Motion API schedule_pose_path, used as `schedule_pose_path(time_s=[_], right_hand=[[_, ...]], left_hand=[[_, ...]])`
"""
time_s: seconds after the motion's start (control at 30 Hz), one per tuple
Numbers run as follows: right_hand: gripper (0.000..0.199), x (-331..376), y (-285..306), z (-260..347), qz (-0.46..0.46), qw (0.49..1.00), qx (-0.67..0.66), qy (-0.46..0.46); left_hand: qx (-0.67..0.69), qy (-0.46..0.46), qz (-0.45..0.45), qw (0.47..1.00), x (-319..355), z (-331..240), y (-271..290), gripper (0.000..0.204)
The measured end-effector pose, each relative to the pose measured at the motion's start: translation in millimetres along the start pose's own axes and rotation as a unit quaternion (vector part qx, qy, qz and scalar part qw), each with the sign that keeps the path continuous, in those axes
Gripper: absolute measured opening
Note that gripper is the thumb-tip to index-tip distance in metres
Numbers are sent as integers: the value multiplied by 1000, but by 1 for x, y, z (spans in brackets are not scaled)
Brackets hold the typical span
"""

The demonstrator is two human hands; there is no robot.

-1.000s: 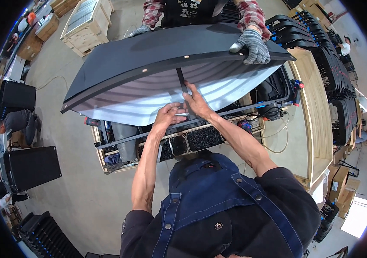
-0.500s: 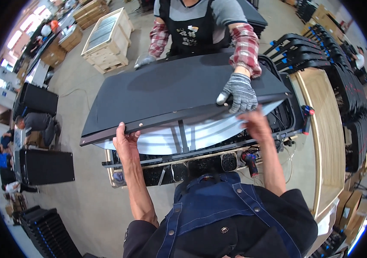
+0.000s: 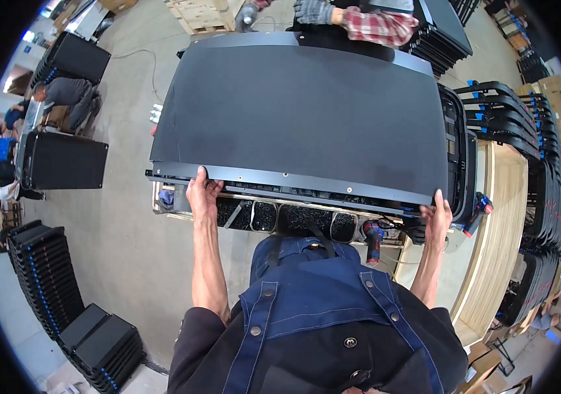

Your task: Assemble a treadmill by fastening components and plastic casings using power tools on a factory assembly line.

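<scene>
A wide dark-grey panel (image 3: pixel 307 111) lies over a black frame (image 3: pixel 451 125) on the bench, with a metal strip and small fasteners along its near edge. My left hand (image 3: pixel 203 194) is closed on that edge near its left end, fingertips on top and thumb side at the rim. At the near right corner, my right hand (image 3: pixel 436 215) grips the same edge. Across the bench, a co-worker's grey-gloved hand (image 3: pixel 312 11) is above the panel's far edge. The other glove (image 3: pixel 247 16) is farther left.
Below the panel's near edge, black bins (image 3: pixel 299 220) hold many small dark parts. A power drill (image 3: pixel 373 240) hangs beside them, and another power tool (image 3: pixel 477 213) is at the right. A wooden crate (image 3: pixel 491 243) stands right, near stacked black frames (image 3: pixel 500 115).
The panel has come down flat over the frame, hiding its pale underside. My right hand has moved outward to the near right corner. The co-worker's glove has left the near edge.
</scene>
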State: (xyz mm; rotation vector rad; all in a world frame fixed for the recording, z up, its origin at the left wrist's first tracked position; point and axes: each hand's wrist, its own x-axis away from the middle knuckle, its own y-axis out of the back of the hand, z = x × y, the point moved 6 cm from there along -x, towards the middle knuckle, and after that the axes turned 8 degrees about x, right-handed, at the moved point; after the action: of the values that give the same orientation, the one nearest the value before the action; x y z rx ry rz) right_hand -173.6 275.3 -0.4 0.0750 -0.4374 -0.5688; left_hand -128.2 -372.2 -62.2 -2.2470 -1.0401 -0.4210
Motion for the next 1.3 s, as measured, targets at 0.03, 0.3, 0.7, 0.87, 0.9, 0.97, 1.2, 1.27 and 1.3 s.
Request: schedule_pose_path(time_s=[0.03,0.3,0.7,0.87,0.9,0.97,1.2,1.27,1.3], right_hand=[[42,9,9,0,-7,998,57,21],[57,17,22,-42,-35,966,252,40],[48,8,33,-69,71,982,174,-38],[49,10,27,-67,79,980,178,-31],[50,3,31,-70,81,979,184,-41],[55,1,34,-69,80,978,186,-42],[65,-11,43,-79,61,983,152,-86],[66,-7,29,-75,82,981,154,-80],[63,-10,38,-77,79,983,150,-74]], left_hand=[[-15,3,8,1000,-2,-1,5,36],[-71,9,25,997,8,9,35,32],[19,84,72,994,-5,21,50,84],[290,88,73,950,-26,49,57,68],[295,94,64,949,-30,53,57,68],[297,83,72,949,-34,54,56,65],[322,98,90,937,-34,47,45,61],[249,41,114,961,-48,38,69,63],[227,33,100,968,-39,39,54,64]])
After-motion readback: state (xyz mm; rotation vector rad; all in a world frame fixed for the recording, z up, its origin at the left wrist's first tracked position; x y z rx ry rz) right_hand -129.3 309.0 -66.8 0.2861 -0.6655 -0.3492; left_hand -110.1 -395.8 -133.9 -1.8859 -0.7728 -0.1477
